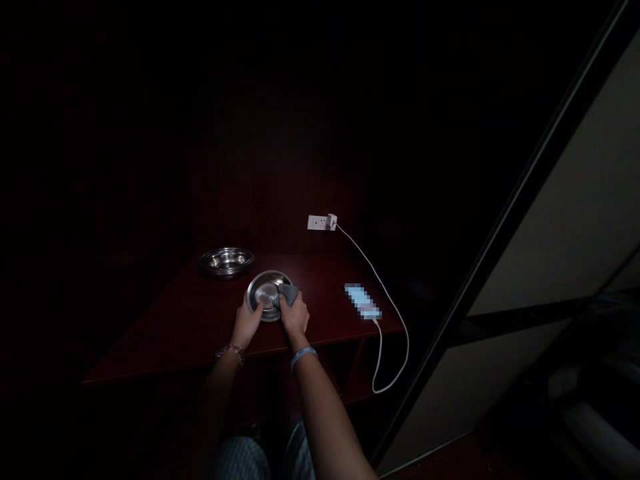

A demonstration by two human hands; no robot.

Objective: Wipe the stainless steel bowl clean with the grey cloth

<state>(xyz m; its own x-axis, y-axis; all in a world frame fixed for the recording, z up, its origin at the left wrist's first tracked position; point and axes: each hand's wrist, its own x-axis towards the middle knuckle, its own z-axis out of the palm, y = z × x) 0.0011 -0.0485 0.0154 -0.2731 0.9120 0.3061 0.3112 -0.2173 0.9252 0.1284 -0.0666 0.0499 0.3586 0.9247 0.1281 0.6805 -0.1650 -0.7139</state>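
A shiny metal bowl [263, 289] is tilted toward me above the front part of a dark red table [185, 333]. My left hand [247, 323] grips its left rim, the thumb inside and the fingers hidden behind. In my right hand [296, 316] is a grey cloth [288, 292], pressed against the bowl's right inner side. Behind and to the left, several similar metal bowls [227, 261] seem to be nested in a stack on the table.
A blurred-out phone [363, 301] lies on the table at the right. Its white cable [406, 323] loops past the table's edge up to a charger [331, 221] in a wall socket [316, 223]. A pale panel with a dark frame [560, 200] stands at the right.
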